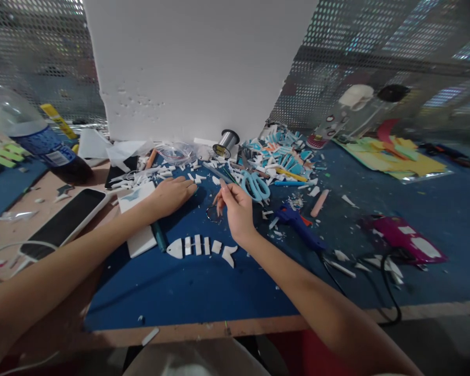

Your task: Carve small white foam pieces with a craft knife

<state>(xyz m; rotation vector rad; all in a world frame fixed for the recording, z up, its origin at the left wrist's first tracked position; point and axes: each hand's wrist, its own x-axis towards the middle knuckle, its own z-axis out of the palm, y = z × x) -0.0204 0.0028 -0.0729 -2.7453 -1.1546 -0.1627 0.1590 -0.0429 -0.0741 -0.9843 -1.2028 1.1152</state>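
My left hand (175, 195) lies palm down with its fingers stretched out, beside white foam scraps on the blue mat. My right hand (238, 211) is raised a little to its right, thumb and fingers pinched together. A thin dark wire loop (208, 214) hangs from those fingers. Below the hands, a row of white foam pieces forms a fish skeleton: a rounded head (176, 249), several narrow bars (198, 245) and a forked tail (230, 255). Light blue scissors (255, 186) lie just beyond my right hand. A wire spool (226, 143) stands behind.
A blue glue gun (300, 228) with a black cable lies right, near a magenta device (409, 239). Foam scraps (282, 151) pile before the white board (203, 68). Left are a phone (65, 222), a white block (141, 241) and a cola bottle (49, 151).
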